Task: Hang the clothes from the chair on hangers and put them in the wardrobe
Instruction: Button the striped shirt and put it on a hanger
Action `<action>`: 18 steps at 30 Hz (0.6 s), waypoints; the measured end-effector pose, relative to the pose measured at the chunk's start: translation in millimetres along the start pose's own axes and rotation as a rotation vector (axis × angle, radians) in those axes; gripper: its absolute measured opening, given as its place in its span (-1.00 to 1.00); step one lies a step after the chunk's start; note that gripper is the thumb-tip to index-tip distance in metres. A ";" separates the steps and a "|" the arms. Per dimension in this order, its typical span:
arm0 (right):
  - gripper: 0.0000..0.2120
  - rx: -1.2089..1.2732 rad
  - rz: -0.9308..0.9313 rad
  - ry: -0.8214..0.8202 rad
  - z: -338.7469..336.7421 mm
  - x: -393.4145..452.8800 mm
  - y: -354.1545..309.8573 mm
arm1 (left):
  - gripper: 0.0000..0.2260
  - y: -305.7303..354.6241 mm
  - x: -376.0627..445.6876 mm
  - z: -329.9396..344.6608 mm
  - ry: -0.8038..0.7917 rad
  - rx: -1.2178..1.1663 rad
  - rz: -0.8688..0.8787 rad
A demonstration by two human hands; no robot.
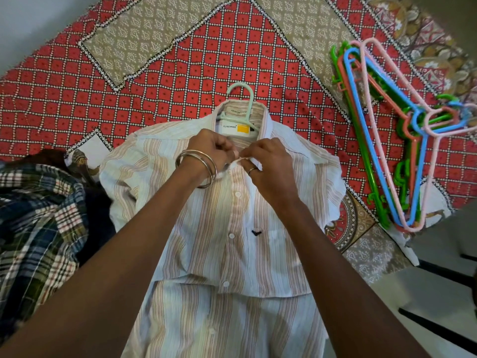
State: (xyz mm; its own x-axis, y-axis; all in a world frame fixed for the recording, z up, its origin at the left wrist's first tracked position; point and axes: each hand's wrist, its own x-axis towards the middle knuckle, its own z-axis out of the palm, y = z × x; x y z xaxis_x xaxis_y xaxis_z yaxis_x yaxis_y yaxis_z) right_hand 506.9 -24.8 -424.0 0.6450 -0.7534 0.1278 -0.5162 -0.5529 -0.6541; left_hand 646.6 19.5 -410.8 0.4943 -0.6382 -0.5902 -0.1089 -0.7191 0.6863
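The striped shirt [232, 215] lies on the bed, mint hanger [242, 99] inside. Both hands — left hand [209, 151], right hand [268, 164] — pinch its collar. Soft, light, floppy — probably best lifted by the hook.

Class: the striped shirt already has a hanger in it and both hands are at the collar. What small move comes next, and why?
Probably finish fastening the top button. Both the left hand and right hand pinch the striped shirt at its neck, and the mint hanger already sits inside the collar, so closing it should keep the shirt on.
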 end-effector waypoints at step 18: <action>-0.84 0.000 0.075 -0.628 -34.4 45.0 13.7 | -0.48 -17.0 -13.3 10.0 -0.027 0.186 0.299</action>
State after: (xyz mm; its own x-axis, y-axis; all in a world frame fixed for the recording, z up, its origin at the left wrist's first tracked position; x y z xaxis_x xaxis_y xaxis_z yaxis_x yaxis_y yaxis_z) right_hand 509.5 -78.5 -401.6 0.8152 -0.4371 -0.3801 -0.5723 -0.5067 -0.6447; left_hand 633.3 37.4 -418.8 0.3947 -0.8330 -0.3876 -0.4014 -0.5358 0.7428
